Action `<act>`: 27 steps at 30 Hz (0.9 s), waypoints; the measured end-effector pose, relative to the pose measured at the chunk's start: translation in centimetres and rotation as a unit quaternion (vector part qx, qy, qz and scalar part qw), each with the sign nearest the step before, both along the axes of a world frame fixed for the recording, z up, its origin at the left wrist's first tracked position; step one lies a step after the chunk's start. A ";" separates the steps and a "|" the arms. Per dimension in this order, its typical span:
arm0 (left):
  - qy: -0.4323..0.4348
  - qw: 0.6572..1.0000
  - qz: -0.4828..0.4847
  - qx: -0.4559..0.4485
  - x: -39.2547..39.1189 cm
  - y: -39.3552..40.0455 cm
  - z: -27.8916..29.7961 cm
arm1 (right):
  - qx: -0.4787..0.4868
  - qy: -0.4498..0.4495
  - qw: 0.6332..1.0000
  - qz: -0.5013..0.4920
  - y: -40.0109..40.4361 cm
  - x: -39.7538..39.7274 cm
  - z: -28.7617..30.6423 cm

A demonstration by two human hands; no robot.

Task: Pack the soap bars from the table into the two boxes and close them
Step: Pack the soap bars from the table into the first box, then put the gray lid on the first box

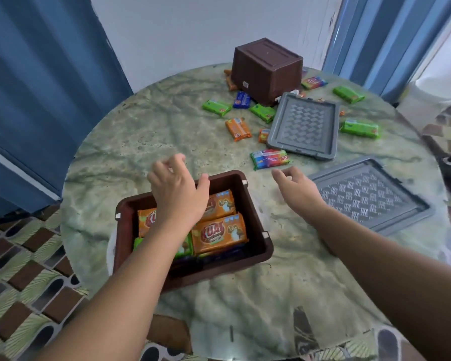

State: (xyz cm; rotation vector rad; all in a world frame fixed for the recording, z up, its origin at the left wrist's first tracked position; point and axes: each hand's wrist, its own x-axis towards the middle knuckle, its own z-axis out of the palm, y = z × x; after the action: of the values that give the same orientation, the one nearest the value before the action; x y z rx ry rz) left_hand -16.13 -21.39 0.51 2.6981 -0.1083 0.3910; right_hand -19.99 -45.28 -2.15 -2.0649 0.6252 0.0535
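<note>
An open brown box stands near me on the round table, holding several orange and green soap bars. My left hand hovers over the box's far left corner, fingers loosely curled, holding nothing. My right hand reaches out empty just short of a multicoloured soap bar. A second brown box stands upside down at the far side. Loose green, blue and orange bars lie around it.
Two grey lids lie on the table: one at the far right over some bars, another beside my right hand. More green bars sit at the far right edge. Blue curtains hang behind the marble-patterned table.
</note>
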 end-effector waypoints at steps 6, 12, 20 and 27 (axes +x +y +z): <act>0.004 0.993 -0.118 0.002 -1.0 -13.7 -0.8 | -0.112 0.036 0.993 -0.023 -13.3 -1.6 -0.8; 0.259 0.963 -0.071 -0.022 -2.3 -23.5 -4.0 | -0.187 0.098 0.977 -0.013 -22.4 -2.6 -2.6; 0.431 0.895 0.085 -0.080 -3.5 -27.2 -8.4 | -0.208 0.175 0.962 0.010 -25.6 -2.9 -5.0; 0.413 0.885 0.143 -0.161 -3.6 -29.0 -8.8 | -0.212 0.190 0.959 -0.003 -26.8 -2.9 -5.4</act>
State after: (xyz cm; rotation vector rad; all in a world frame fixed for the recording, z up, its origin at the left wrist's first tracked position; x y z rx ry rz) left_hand -19.77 -50.43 -8.24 2.3154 0.5512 -0.6254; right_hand -22.89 -72.11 -7.59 -2.4922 0.9427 0.3478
